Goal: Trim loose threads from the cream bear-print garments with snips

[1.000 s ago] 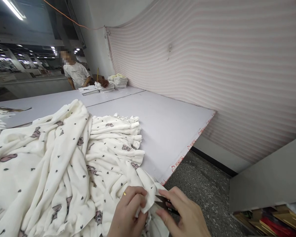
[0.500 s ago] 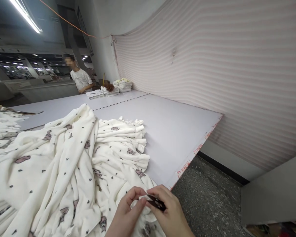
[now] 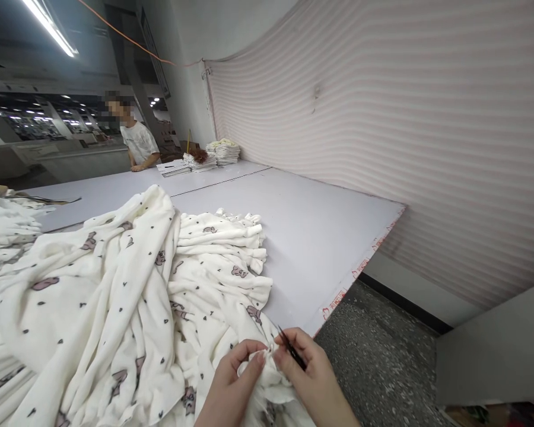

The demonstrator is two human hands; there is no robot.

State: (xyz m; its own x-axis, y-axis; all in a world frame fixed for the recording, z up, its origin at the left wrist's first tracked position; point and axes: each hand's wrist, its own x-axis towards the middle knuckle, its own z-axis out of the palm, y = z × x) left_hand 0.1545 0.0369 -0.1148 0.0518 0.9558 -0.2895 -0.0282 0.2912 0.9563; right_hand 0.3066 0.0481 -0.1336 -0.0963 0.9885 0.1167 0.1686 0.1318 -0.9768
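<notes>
A heap of white fleece fabric [image 3: 115,308] printed with small hearts and pink shapes lies on the pale table [image 3: 302,231]. At the bottom edge my left hand [image 3: 234,382] pinches a fold of this fabric near the table's corner. My right hand [image 3: 314,379] is closed on a small black thread snipper [image 3: 290,350], its tip pointing up-left at the pinched fold. Both hands touch the cloth just in front of the table's edge.
A person in a white shirt [image 3: 137,142] stands at the far end of the table beside stacks of folded cloth [image 3: 213,155]. A pink striped wall [image 3: 404,130] runs along the right. Speckled floor [image 3: 382,367] and a grey panel [image 3: 498,350] lie to the right.
The view shifted slightly. My right hand turned the snipper from lying flat to pointing up at the fold. My left hand regripped the cloth edge higher.
</notes>
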